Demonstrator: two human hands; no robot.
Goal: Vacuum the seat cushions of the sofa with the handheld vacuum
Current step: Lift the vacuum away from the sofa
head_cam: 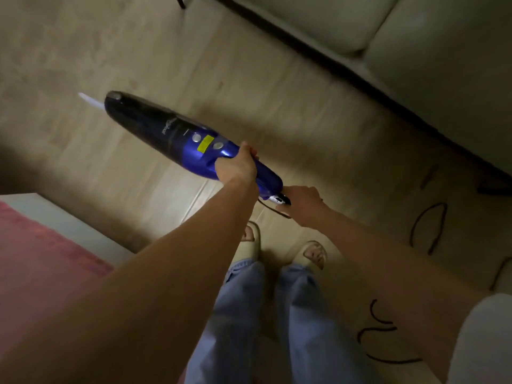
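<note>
The left hand (235, 167) is clenched around the blue vacuum (182, 139) handle at frame centre; the right hand (300, 202) grips its rear end by the cord (426, 228). Bare floor (83, 65) lies open around the nozzle, upper left. The sofa (415, 51) edge runs along the upper right.

— Where does the handheld vacuum (177, 134) sit?
— Held over the floor (83, 65), nozzle to the upper left, between the left hand (235, 167) on its handle and the right hand (302, 203) at its rear end.

— And the sofa (415, 51)?
— Along the upper right, well apart from the vacuum. A cord (429, 228) lies on the floor to the right; a rug (41, 259) lies lower left.
</note>
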